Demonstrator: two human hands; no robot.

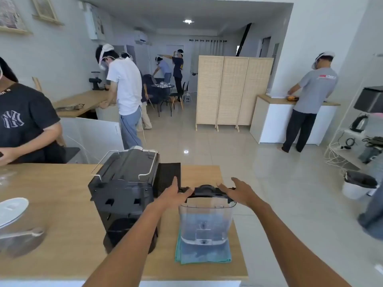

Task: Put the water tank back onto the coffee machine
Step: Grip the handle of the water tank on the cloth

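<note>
The water tank (205, 220) stands on a blue cloth (203, 253) on the tabletop (62, 224), just to the right of the black coffee machine (124, 193). The tank is clear, and it has a black lid (206, 192) on top. It looks to have some water in it, but I cannot tell how much.

The person puts one hand on each side of the lid. The left hand (176, 195) rests on the left end, fingers bent over the edge. The right hand (238, 191) is on the right end with the fingers spread. Neither hand looks closed tight, so I think the person is just taking hold.

To do this well, both hands should grip the same way, one on each side, so the tank goes up straight. If it tips, water may spill. The lid may come off alone, so it is safer to hold the tank's body or rim too.

The machine's near side shows slots (122, 201) and an open space. I think the tank fits there. It should go across slowly, stay upright, line up with the slots, and then slide down until it sits flat.
</note>
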